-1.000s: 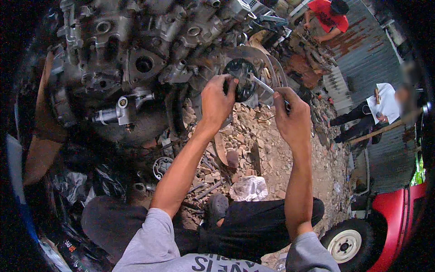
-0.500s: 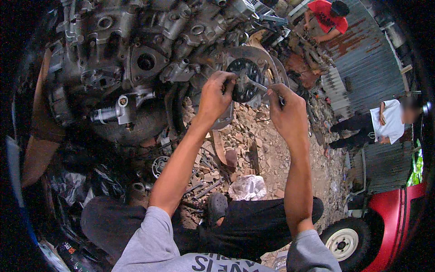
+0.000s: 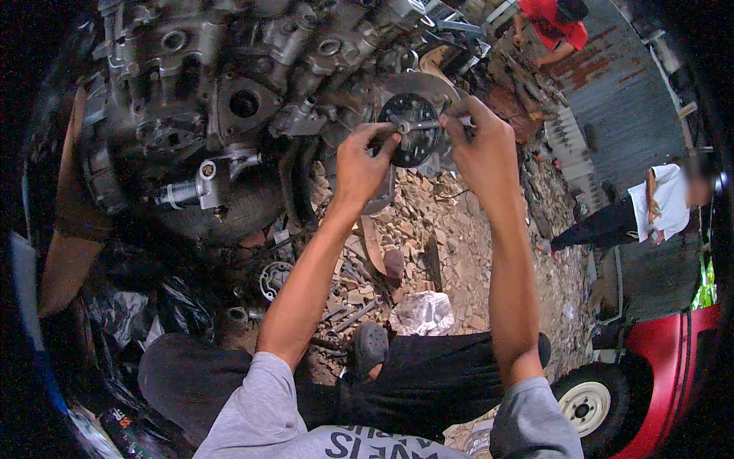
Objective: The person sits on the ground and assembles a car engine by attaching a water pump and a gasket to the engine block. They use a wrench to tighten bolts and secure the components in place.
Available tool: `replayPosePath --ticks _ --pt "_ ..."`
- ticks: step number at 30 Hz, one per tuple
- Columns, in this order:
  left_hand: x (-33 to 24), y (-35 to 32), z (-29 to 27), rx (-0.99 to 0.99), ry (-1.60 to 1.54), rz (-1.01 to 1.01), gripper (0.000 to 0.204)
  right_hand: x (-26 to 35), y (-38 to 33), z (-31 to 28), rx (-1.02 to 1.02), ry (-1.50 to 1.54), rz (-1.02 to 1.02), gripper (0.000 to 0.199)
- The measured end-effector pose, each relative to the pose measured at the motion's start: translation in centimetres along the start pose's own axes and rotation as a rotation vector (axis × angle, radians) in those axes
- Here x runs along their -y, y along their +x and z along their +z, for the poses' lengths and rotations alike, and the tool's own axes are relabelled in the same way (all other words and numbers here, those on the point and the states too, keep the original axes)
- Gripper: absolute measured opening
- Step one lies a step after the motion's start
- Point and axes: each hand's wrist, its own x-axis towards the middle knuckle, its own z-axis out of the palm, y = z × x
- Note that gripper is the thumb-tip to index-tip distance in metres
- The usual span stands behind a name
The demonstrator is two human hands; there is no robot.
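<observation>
A metal wrench [image 3: 422,125] lies across the face of a round dark plate with holes [image 3: 417,150], at the end of a greasy engine block [image 3: 245,84]. My right hand [image 3: 480,141] is closed around the wrench's outer end, to the right of the plate. On the plate's left side, my left hand [image 3: 367,159] pinches with thumb and fingertips at the wrench's head. Whatever small part may sit between those fingertips is too hidden to name.
Broken stones and loose tools [image 3: 355,314] cover the ground below. A crumpled white bag [image 3: 423,314] lies near my shoe [image 3: 371,346]. To the right are a person in white [image 3: 664,200], a red vehicle [image 3: 673,375] and a metal wall [image 3: 623,115]. Another person in red [image 3: 552,30] crouches farther off.
My right hand has moved up, swinging the wrench from a downward slant to nearly level across the plate. My left hand stays at the wrench's head.
</observation>
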Motion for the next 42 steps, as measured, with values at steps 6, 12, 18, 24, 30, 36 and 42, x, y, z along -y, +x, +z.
replayPosePath --ticks 6,12,18,24,30,36,42 --pt "0.0 -0.1 0.1 -0.006 -0.028 -0.034 0.023 0.0 1.1 -0.5 0.086 -0.032 -0.086 0.022" --pt "0.0 -0.1 -0.3 0.024 -0.030 -0.030 0.022 2.4 -3.7 0.7 0.284 -0.327 0.250 0.026" --pt "-0.5 0.3 -0.8 0.098 -0.010 -0.082 0.023 2.3 -7.7 4.6 0.114 -0.151 0.231 0.028" --pt "-0.7 0.4 -0.6 0.068 -0.029 -0.081 0.025 1.5 -8.8 7.1 0.223 -0.023 0.335 0.035" --pt "-0.2 0.3 -0.5 0.059 -0.058 -0.070 0.026 2.6 -9.7 10.3 0.287 0.032 0.307 0.050" --pt "-0.9 0.8 -1.5 0.150 -0.145 -0.117 0.027 1.3 -9.5 16.5 -0.040 0.331 0.186 0.051" --pt "-1.0 1.3 -3.1 0.176 -0.089 -0.100 0.027 2.9 -7.5 21.0 -0.129 0.447 0.357 0.027"
